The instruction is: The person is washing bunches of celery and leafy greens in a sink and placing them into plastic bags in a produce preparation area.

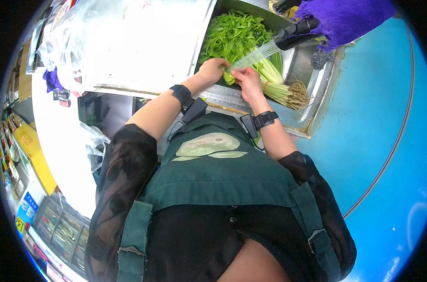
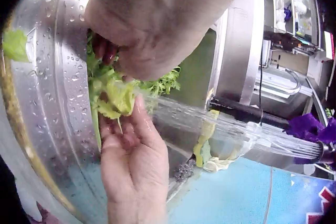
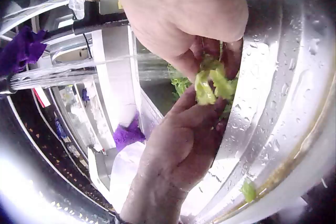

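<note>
Over the near edge of the sink, my left hand point(image 1: 211, 71) and right hand point(image 1: 248, 82) meet at a pale yellow-green leafy celery piece point(image 2: 119, 97). Fingers of both hands pinch it, with the right thumb along its side in the left wrist view. Part of the left fingers is hidden behind the wrist there. A fan of water point(image 1: 256, 55) from a black spout point(image 1: 296, 38) runs onto the hands and leaf. Below lie a heap of leafy celery point(image 1: 232, 35), pale celery stalks point(image 1: 270, 70) and a rooted bundle point(image 1: 284, 94) tied with a red band.
A purple cloth point(image 1: 350, 21) drapes the spout. The wet metal sink rim point(image 2: 68, 92) runs close beside the hands, with a loose leaf bit point(image 2: 16, 44) on it. A white counter point(image 1: 138, 42) adjoins on the left; a dark scourer point(image 1: 321, 59) sits in the sink's right corner.
</note>
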{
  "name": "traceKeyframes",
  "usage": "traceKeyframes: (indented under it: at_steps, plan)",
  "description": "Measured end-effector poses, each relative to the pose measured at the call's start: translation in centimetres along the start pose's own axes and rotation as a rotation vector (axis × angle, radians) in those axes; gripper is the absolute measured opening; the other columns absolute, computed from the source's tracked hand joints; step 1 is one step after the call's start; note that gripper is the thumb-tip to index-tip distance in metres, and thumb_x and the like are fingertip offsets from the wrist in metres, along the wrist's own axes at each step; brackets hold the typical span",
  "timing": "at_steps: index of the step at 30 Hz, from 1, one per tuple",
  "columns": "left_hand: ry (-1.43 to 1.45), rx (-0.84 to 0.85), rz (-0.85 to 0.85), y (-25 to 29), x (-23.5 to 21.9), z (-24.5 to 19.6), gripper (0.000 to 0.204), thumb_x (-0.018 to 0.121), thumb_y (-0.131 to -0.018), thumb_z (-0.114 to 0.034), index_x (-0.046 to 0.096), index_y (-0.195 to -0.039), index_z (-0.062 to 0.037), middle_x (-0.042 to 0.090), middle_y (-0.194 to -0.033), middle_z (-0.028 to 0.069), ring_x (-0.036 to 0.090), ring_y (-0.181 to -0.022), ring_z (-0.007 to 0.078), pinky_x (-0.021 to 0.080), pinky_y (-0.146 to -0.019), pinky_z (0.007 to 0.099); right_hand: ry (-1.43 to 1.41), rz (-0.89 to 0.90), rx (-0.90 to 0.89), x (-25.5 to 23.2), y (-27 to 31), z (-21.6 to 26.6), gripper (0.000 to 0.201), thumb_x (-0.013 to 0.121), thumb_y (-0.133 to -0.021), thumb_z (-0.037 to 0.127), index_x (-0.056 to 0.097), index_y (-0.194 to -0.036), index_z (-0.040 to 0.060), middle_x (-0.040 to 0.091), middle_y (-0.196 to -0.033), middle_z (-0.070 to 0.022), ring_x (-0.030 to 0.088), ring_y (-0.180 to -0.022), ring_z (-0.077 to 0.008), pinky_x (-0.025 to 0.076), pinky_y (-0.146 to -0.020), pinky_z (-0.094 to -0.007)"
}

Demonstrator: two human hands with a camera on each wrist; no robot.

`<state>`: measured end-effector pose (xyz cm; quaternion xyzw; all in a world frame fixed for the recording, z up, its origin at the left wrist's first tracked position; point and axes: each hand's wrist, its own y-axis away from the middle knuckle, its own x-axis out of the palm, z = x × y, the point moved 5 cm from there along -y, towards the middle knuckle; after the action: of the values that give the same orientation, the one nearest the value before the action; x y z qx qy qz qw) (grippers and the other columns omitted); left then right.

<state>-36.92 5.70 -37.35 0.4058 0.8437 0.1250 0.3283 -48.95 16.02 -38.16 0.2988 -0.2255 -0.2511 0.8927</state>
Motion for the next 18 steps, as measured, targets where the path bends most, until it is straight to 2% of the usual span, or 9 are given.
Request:
traceKeyframes:
  at_steps: [2, 3, 5, 7, 11, 13, 15, 16, 18]
  plan:
    - [-0.12, 0.155, 0.057, -0.3, 0.6, -0.7, 0.023, 0.06, -0.086, -0.012, 0.065, -0.108, -0.0082, 0.066, -0.103, 0.0147, 0.063, -0.093, 0.0315, 0.049, -0.082, 0.0387, 0.089, 0.008, -0.078, 0.0, -0.4, 0.0, 0.02, 0.069, -0.078, 0.0, 0.061, -0.097, 0.0008, 0.066, -0.09, -0.0071, 0.063, -0.083, -0.0179, 0.05, -0.075, -0.0297]
    - [-0.116, 0.153, 0.053, -0.4, 0.5, -0.8, 0.023, 0.06, -0.086, -0.012, 0.065, -0.108, -0.0082, 0.066, -0.103, 0.0147, 0.063, -0.093, 0.0315, 0.049, -0.082, 0.0387, 0.174, 0.015, -0.158, 0.1, -0.5, 0.2, 0.023, 0.071, -0.075, -0.001, 0.061, -0.096, 0.0013, 0.066, -0.089, -0.0066, 0.063, -0.081, -0.018, 0.05, -0.074, -0.0305]
    - [-0.259, 0.088, 0.25, -0.6, 1.3, -0.3, 0.019, 0.061, -0.085, -0.014, 0.067, -0.102, -0.0071, 0.065, -0.103, 0.0159, 0.061, -0.096, 0.0332, 0.049, -0.082, 0.039, 0.34, 0.015, -0.184, -0.2, -0.8, 0.5, 0.029, 0.073, -0.072, -0.003, 0.06, -0.097, 0.0017, 0.063, -0.087, -0.0047, 0.061, -0.079, -0.0159, 0.049, -0.072, -0.0285]
    - [-0.291, 0.156, 0.218, -1.0, 1.3, 0.1, 0.018, 0.063, -0.084, -0.016, 0.067, -0.099, -0.007, 0.065, -0.101, 0.0161, 0.061, -0.096, 0.0337, 0.048, -0.082, 0.0397, 0.503, 0.015, -0.209, -0.5, -1.1, 0.9, 0.034, 0.075, -0.069, -0.005, 0.059, -0.098, 0.002, 0.061, -0.085, -0.0028, 0.059, -0.076, -0.0137, 0.049, -0.069, -0.0266]
    - [-0.334, 0.291, 0.13, -0.7, 1.1, -0.3, 0.015, 0.065, -0.083, -0.018, 0.066, -0.092, -0.0067, 0.064, -0.093, 0.0163, 0.061, -0.093, 0.0341, 0.047, -0.082, 0.0417, 0.879, 0.047, -0.326, 0.0, -0.4, 2.4, 0.022, 0.075, -0.071, 0.002, 0.064, -0.091, 0.0037, 0.062, -0.075, -0.0045, 0.059, -0.069, -0.0136, 0.048, -0.064, -0.0281]
    - [-0.344, 0.279, 0.121, -0.5, 1.1, -0.3, 0.015, 0.065, -0.083, -0.019, 0.066, -0.091, -0.0064, 0.063, -0.093, 0.0165, 0.061, -0.092, 0.034, 0.047, -0.082, 0.0416, 1.002, 0.083, -0.36, 0.5, -0.3, 2.7, 0.016, 0.074, -0.073, 0.005, 0.066, -0.087, 0.0045, 0.063, -0.072, -0.0064, 0.059, -0.066, -0.0144, 0.048, -0.063, -0.0291]
    - [-0.354, 0.266, 0.111, -0.5, 1.2, 0.0, 0.015, 0.065, -0.083, -0.019, 0.066, -0.091, -0.0062, 0.063, -0.093, 0.0166, 0.061, -0.092, 0.034, 0.047, -0.081, 0.0416, 1.062, 0.133, -0.536, 0.8, -0.5, 2.4, 0.011, 0.07, -0.075, 0.011, 0.069, -0.085, 0.0052, 0.064, -0.072, -0.0126, 0.061, -0.065, -0.0224, 0.049, -0.062, -0.0328]
    - [-0.343, 0.282, 0.097, -0.4, 1.2, 0.0, 0.014, 0.065, -0.083, -0.019, 0.066, -0.09, -0.0058, 0.063, -0.092, 0.0167, 0.061, -0.092, 0.0342, 0.047, -0.081, 0.0416, 1.063, 0.136, -0.538, 0.6, -0.8, 2.1, 0.011, 0.07, -0.075, 0.011, 0.069, -0.085, 0.0052, 0.064, -0.072, -0.0126, 0.061, -0.065, -0.0224, 0.049, -0.062, -0.0328]
    - [-0.331, 0.298, 0.078, -0.4, 1.2, 0.0, 0.014, 0.065, -0.083, -0.018, 0.066, -0.089, -0.0055, 0.063, -0.092, 0.0167, 0.06, -0.091, 0.0345, 0.047, -0.081, 0.0417, 1.195, 0.151, -0.553, 1.0, -0.9, 2.0, 0.014, 0.066, -0.076, 0.014, 0.068, -0.085, 0.0033, 0.065, -0.076, -0.0175, 0.062, -0.068, -0.0306, 0.049, -0.064, -0.0368]
